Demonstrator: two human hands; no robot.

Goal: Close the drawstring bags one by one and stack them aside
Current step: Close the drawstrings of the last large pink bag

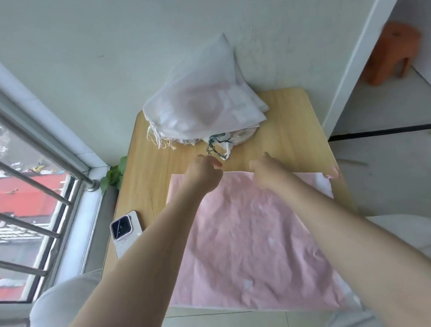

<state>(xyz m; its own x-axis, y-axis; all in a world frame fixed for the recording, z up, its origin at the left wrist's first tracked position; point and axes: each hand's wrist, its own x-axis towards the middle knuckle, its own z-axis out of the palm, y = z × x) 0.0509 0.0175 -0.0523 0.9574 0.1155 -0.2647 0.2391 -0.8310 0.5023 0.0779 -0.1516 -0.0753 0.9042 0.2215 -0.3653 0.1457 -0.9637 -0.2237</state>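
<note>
I see the flat pink fabric drawstring bag (250, 239) spread on the wooden bench (295, 127), its mouth edge far from me under both hands: left hand (202, 177) fisted there, maybe pinching cord; right hand (268, 174) grip unclear.

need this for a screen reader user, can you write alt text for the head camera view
Seen from above, a person's left hand and right hand reach to the far edge of a pink drawstring bag lying flat on a small wooden table. A pile of white bags leans against the wall behind it, and a phone lies at the table's left edge by a window.
</note>
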